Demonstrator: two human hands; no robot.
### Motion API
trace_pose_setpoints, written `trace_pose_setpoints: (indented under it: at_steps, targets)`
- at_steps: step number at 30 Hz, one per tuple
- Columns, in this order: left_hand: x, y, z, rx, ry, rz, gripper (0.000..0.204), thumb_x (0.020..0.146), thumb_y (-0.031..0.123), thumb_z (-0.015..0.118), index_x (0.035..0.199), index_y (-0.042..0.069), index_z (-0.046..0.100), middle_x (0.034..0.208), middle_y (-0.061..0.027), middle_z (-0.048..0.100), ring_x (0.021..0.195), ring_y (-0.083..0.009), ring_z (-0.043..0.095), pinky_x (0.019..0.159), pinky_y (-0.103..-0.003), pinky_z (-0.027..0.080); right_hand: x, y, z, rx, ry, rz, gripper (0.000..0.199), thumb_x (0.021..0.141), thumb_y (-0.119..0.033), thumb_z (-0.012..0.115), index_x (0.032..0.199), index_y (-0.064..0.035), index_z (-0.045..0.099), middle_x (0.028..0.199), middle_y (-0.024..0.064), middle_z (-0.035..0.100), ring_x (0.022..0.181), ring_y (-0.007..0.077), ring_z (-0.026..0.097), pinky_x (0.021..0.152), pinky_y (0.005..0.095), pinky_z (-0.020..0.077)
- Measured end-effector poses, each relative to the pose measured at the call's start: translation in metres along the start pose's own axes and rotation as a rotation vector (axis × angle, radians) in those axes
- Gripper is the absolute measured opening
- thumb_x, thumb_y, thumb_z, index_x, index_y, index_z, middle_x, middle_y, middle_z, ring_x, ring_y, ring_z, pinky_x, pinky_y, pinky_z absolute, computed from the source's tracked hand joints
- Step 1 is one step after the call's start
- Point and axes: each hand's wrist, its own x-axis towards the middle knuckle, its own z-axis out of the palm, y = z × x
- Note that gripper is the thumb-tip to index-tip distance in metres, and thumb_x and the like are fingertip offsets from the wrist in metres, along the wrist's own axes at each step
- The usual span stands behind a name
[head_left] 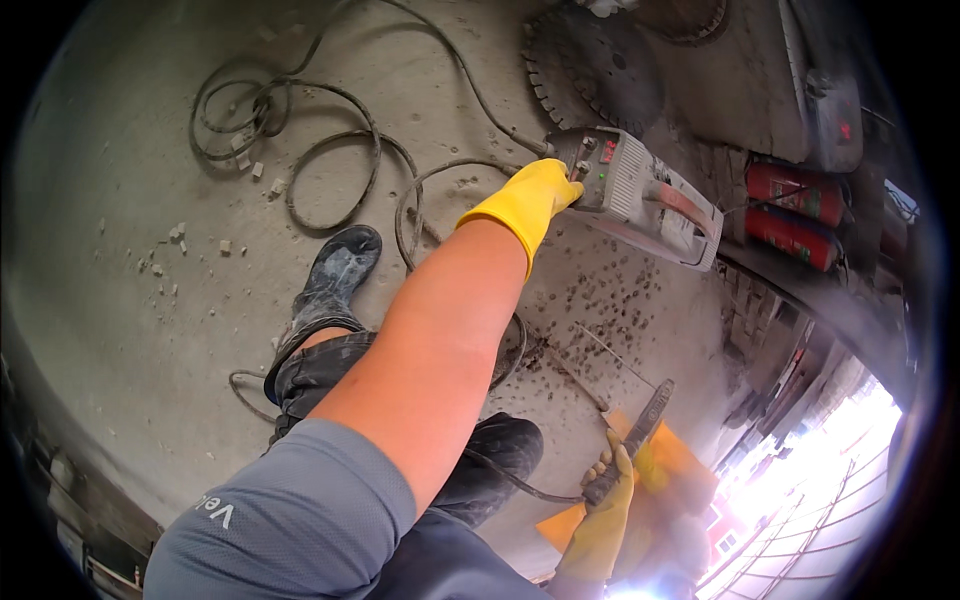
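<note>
On the grey floor (120, 300), ahead and to the right of the near boot (345, 265), sits a box-shaped machine (625, 180), its control end facing the loose cable (375, 150). The left grip (530, 200), gloved in yellow, has its fingers bent at that end; whether they are closed on a control cannot be told. The right grip (608, 490) is wrapped firmly round the handle of a rod holder (652, 412), whose thin rod (615, 353) slants out over the floor. Working at the panel would probably go best with fingertip pressure and small movements, the palm kept clear of the cable joint. Meanwhile the right wrist should hold steady, the rod pointing away from both the boot and the reaching arm, and the feet should avoid the cable loops so nothing gets tugged.
</note>
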Motion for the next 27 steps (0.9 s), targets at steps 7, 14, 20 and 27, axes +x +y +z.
trace_pose_setpoints:
  at_steps: [7, 14, 20, 27]
  targets:
    - [-0.001, 0.001, 0.003, -0.023, 0.026, -0.009, 0.05, 0.1, 0.045, 0.076, 0.124, 0.003, 0.076, 0.123, -0.0232, 0.077, 0.119, -0.0405, 0.072, 0.104, -0.047, 0.054, 0.008, 0.0, -0.007, 0.012, -0.051, 0.021, 0.046, 0.107, -0.029, 0.071, 0.149, -0.0134, 0.064, 0.087, -0.0033, 0.064, 0.065, 0.0119, 0.062, 0.059, 0.0298, 0.0563]
    - [0.0, 0.001, 0.005, -0.033, 0.026, -0.015, 0.048, 0.099, 0.044, 0.078, 0.123, 0.002, 0.076, 0.119, -0.0235, 0.078, 0.117, -0.0402, 0.073, 0.103, -0.048, 0.054, 0.012, -0.003, -0.005, 0.004, -0.059, 0.043, 0.045, 0.108, -0.03, 0.071, 0.149, -0.0143, 0.064, 0.087, -0.0025, 0.066, 0.065, 0.0123, 0.063, 0.059, 0.03, 0.0564]
    - [0.0, 0.001, 0.004, -0.039, 0.036, -0.012, 0.045, 0.099, 0.042, 0.079, 0.12, 0.003, 0.077, 0.116, -0.0229, 0.078, 0.114, -0.0394, 0.074, 0.101, -0.047, 0.055, 0.015, -0.004, -0.002, -0.011, -0.035, 0.048, 0.045, 0.108, -0.031, 0.071, 0.15, -0.0144, 0.064, 0.087, -0.0023, 0.066, 0.065, 0.0124, 0.062, 0.059, 0.0296, 0.0559]
    - [-0.002, 0.003, 0.005, -0.048, 0.038, -0.026, 0.045, 0.099, 0.042, 0.079, 0.121, 0.003, 0.076, 0.114, -0.0218, 0.079, 0.112, -0.0384, 0.074, 0.099, -0.047, 0.055, 0.013, -0.005, 0.004, -0.021, -0.035, 0.044, 0.047, 0.108, -0.031, 0.071, 0.151, -0.014, 0.063, 0.087, -0.0023, 0.064, 0.065, 0.0122, 0.06, 0.059, 0.0294, 0.0547]
